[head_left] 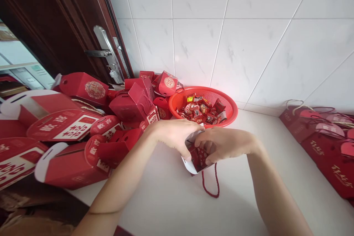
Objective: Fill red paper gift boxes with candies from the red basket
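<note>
- The small open box (189,166) is found directly under the fingers of both hands, above the white tabletop (166,206); its base is largely hidden, so its tilt cannot be confirmed.
- The left hand (175,134) is clamped on the box, its thumb set at the near-left edge and its fingers reaching to the far rim.
- The right hand (224,143) is curled into the box mouth, thumb and fingers bent around red wrapped pieces (201,156); whether a piece is pinched cannot be told.
- Spillage is judged possible should the left grip be slackened and the box be tipped by the right fingers.
- The white flap beside the left thumb could be creased if pressed too hard.
- The red cord loop (217,188), lying on the near side of the right fingers, could be snagged by the right wrist.
- The red basket (233,114) of sweets (199,110), just beyond the fingers, could be knocked by the knuckles.
- The stacked gift boxes (72,162), left of the left fingers and near that forearm, could be toppled by a sideways sweep.
</note>
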A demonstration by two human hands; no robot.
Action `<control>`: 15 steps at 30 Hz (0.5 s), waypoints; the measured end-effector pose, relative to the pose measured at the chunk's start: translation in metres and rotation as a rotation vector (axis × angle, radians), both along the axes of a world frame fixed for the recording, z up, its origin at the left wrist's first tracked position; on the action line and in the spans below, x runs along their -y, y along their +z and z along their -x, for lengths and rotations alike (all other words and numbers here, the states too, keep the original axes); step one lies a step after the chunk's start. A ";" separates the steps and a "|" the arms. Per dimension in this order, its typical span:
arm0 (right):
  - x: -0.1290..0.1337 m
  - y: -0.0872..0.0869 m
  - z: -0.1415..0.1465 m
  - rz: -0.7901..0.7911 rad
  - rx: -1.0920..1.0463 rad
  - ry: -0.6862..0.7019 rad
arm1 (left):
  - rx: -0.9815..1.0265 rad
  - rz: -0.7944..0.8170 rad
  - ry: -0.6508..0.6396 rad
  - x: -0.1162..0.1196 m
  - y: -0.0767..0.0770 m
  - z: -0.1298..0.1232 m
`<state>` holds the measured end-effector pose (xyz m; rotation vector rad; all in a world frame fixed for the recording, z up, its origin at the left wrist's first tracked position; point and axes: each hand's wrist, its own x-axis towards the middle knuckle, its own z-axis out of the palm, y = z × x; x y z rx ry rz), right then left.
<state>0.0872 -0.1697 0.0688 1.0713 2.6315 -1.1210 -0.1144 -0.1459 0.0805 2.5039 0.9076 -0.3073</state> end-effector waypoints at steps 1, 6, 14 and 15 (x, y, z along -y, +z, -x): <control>0.001 0.002 -0.004 0.026 -0.018 -0.020 | 0.007 -0.001 -0.001 0.000 0.001 -0.001; 0.013 0.012 -0.027 0.084 -0.124 -0.036 | 0.015 -0.008 0.013 0.002 0.002 -0.006; 0.048 0.004 -0.064 -0.154 -0.074 -0.220 | 0.085 -0.063 0.028 0.006 -0.006 -0.018; 0.051 0.002 -0.068 -0.177 -0.082 -0.239 | 0.117 -0.057 0.018 0.007 -0.008 -0.020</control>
